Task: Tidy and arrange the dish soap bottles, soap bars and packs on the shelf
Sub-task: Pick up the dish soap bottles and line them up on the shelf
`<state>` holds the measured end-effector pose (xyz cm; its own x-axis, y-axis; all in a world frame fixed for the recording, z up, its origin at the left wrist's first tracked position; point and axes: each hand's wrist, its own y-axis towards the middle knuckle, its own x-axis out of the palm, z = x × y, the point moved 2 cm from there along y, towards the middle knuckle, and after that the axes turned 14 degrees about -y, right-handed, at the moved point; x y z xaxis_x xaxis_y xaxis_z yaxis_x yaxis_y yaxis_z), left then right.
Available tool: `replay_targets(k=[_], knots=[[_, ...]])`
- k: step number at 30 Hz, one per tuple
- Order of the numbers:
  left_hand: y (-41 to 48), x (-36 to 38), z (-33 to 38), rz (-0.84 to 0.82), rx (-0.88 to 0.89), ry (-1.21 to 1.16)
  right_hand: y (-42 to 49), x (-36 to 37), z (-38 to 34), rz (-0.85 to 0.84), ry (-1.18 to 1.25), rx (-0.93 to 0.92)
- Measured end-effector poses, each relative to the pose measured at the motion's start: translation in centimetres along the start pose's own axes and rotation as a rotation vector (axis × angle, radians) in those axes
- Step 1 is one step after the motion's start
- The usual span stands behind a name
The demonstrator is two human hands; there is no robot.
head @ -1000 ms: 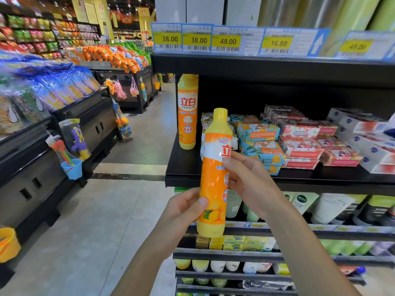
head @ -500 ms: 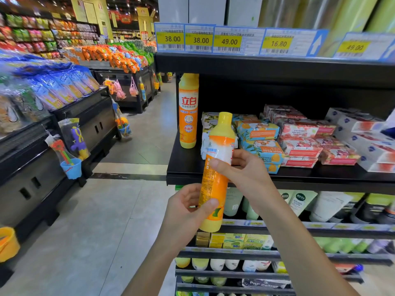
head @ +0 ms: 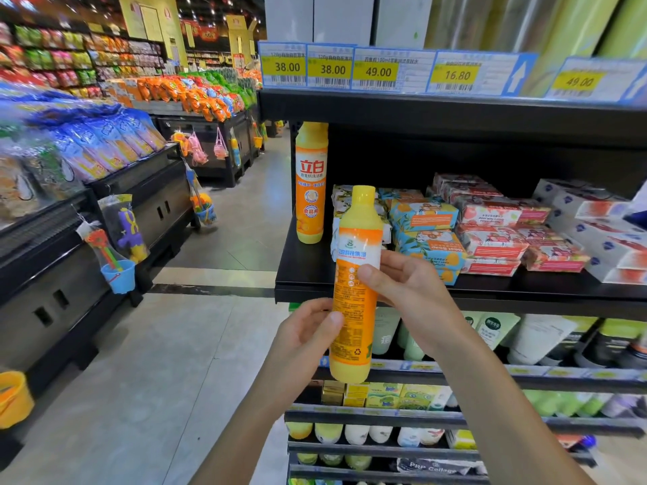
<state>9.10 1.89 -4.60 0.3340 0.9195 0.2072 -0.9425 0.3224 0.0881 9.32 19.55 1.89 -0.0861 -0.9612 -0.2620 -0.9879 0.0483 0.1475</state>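
Note:
I hold an orange and yellow dish soap bottle [head: 353, 285] upright in front of the black shelf [head: 304, 271], its back label with small print facing me. My left hand [head: 308, 332] grips its lower part, thumb on the front. My right hand [head: 409, 292] grips its middle from the right. A second orange dish soap bottle [head: 311, 183] stands at the shelf's left end. To its right lie stacked blue soap packs [head: 425, 232], red soap packs [head: 497, 225] and white boxes [head: 595, 229].
Price tags [head: 378, 70] line the upper shelf edge. Lower shelves hold tubes [head: 535, 337] and small bottles [head: 353, 434]. Across the aisle at left stand black display bins [head: 105, 218] with snack bags and hanging toys [head: 119, 250]. A tiled floor [head: 175, 362] runs between.
The bottle has been turned about its axis between my hands, so the back label now faces me instead of the front. It stays upright at about the same spot.

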Motion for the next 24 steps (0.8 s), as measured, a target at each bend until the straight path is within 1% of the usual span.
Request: replay_targets(k=[3, 6, 8, 10, 14, 16, 18, 21, 24], knots=[[-0.1, -0.2, -0.3, -0.089, -0.087, -0.043, -0.1, -0.1, 0.2, -0.040, 0.049, 0.006], [-0.2, -0.2, -0.4, -0.145, -0.158, -0.146, -0.1, 0.0, 0.3, -0.079, 0.105, 0.005], [-0.1, -0.3, -0.4, -0.159, -0.157, -0.169, -0.1, 0.0, 0.2, -0.098, 0.123, 0.002], [0.0, -0.4, -0.3, -0.164, -0.140, -0.132, -0.2, 0.1, 0.0, -0.131, 0.150, 0.010], [-0.1, -0.1, 0.4, -0.116, -0.064, -0.083, -0.4, 0.2, -0.3, -0.152, 0.203, 0.037], [0.0, 0.1, 0.4, -0.089, -0.024, -0.078, -0.4, 0.3, -0.7, -0.125, 0.163, 0.035], [0.1, 0.3, 0.3, -0.052, 0.009, -0.057, -0.5, 0.5, -1.0, -0.072, 0.059, 0.018], [0.2, 0.4, 0.3, 0.016, 0.070, -0.017, -0.5, 0.7, -1.3, 0.054, -0.138, 0.000], [0.1, 0.8, 0.5, 0.081, 0.099, 0.020, -0.4, 0.8, -1.3, 0.107, -0.240, 0.010]])
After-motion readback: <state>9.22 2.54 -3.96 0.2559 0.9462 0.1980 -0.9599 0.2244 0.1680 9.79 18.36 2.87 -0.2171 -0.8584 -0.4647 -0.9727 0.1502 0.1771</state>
